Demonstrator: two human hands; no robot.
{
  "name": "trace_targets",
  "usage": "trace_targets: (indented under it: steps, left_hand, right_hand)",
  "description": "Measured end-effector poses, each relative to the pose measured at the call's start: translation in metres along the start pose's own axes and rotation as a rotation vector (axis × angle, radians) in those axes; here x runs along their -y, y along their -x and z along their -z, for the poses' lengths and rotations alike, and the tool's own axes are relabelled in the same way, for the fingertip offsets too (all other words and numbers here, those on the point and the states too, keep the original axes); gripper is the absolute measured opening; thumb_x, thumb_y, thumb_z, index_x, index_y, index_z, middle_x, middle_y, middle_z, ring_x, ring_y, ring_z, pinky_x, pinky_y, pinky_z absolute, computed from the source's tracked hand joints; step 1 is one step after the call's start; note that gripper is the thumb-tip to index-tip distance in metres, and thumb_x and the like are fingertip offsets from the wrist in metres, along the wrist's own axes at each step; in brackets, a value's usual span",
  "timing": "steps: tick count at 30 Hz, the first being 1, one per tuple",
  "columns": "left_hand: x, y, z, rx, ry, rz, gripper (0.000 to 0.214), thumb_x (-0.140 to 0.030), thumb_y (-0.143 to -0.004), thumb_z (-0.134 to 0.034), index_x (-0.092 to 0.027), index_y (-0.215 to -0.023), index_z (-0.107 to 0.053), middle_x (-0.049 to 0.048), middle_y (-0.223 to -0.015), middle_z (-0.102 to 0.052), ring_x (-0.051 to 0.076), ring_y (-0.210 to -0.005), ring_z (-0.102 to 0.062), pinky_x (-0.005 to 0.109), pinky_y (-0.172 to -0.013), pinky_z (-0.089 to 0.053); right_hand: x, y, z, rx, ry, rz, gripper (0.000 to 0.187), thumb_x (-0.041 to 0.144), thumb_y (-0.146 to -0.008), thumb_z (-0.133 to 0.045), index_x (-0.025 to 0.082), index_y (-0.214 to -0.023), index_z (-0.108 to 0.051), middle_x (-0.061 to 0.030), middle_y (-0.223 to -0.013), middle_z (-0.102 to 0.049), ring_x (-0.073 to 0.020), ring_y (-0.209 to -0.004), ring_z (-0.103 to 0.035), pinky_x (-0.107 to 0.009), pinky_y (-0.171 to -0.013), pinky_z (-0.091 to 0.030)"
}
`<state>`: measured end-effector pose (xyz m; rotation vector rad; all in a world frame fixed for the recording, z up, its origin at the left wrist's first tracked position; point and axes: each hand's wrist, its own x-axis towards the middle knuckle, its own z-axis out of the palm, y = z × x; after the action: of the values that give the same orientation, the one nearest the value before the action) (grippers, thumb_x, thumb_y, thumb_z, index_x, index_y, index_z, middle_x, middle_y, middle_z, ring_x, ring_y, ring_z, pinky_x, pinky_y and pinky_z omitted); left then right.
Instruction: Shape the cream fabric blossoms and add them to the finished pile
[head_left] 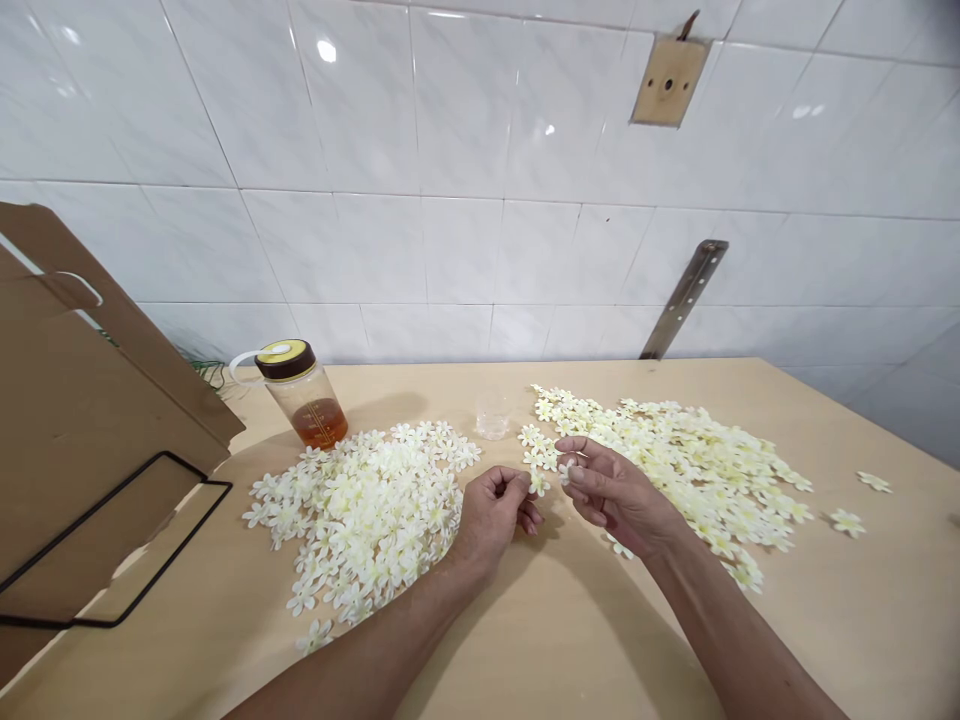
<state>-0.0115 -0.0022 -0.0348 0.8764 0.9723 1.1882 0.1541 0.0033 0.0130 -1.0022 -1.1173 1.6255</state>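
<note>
Between two heaps of loose artificial flowers, my hands are close together above the table. My left hand pinches a small pale yellow flower between thumb and forefinger. A white flower is gripped in the fingertips of my right hand. The left heap of white flowers lies beside my left wrist. Behind and to the right of my right hand spreads the heap of yellower flowers. Just beyond my hands stands a small clear cup; its contents are hard to make out.
A bottle of amber liquid with a yellow and brown lid stands at the back left. Nearer left are a cardboard box and a black wire frame. Two stray flowers lie at the right. A tiled wall closes the back.
</note>
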Motion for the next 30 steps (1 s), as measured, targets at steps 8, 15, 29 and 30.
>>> trace_targets:
  steps: [8, 15, 29, 30]
  left_hand:
    - [0.003, -0.001, 0.002, 0.018, -0.010, -0.004, 0.032, -0.044, -0.073, -0.069, -0.013, -0.073, -0.059, 0.0040, -0.064, -0.064, 0.012, -0.047, -0.059, 0.021, -0.043, -0.045]
    - [0.005, 0.000, 0.002, 0.028, -0.075, -0.031, 0.032, -0.045, -0.075, -0.067, -0.014, -0.075, -0.061, 0.0033, -0.059, -0.063, 0.012, -0.045, -0.057, 0.021, -0.043, -0.044]
    - [0.006, 0.002, 0.001, 0.045, -0.171, -0.072, 0.026, -0.040, -0.081, -0.060, -0.016, -0.073, -0.058, 0.0008, -0.050, -0.059, 0.012, -0.042, -0.054, 0.023, -0.043, -0.044]
    - [0.007, 0.002, 0.001, 0.037, -0.168, -0.076, 0.026, -0.040, -0.082, -0.060, -0.016, -0.073, -0.058, 0.0010, -0.051, -0.060, 0.012, -0.042, -0.054, 0.023, -0.043, -0.044]
  right_hand:
    - [-0.005, -0.003, 0.002, -0.047, 0.022, 0.011, 0.036, 0.041, -0.069, -0.078, 0.019, -0.087, -0.056, 0.0092, -0.053, -0.036, -0.0037, -0.041, -0.025, -0.018, -0.037, -0.013]
    - [-0.009, -0.005, -0.010, -0.208, 0.216, 0.087, 0.036, 0.050, -0.072, -0.073, 0.019, -0.081, -0.057, 0.0066, -0.050, -0.043, -0.0068, -0.040, -0.035, -0.018, -0.036, -0.021]
    - [0.003, 0.004, -0.013, -0.252, 0.699, 0.251, 0.029, 0.046, -0.082, -0.061, 0.020, -0.088, -0.072, -0.0044, -0.081, -0.072, -0.0202, -0.073, -0.065, -0.029, -0.061, -0.049]
    - [0.001, 0.004, -0.012, -0.243, 0.721, 0.254, 0.028, 0.046, -0.082, -0.062, 0.020, -0.087, -0.072, -0.0042, -0.081, -0.072, -0.0198, -0.072, -0.065, -0.029, -0.061, -0.050]
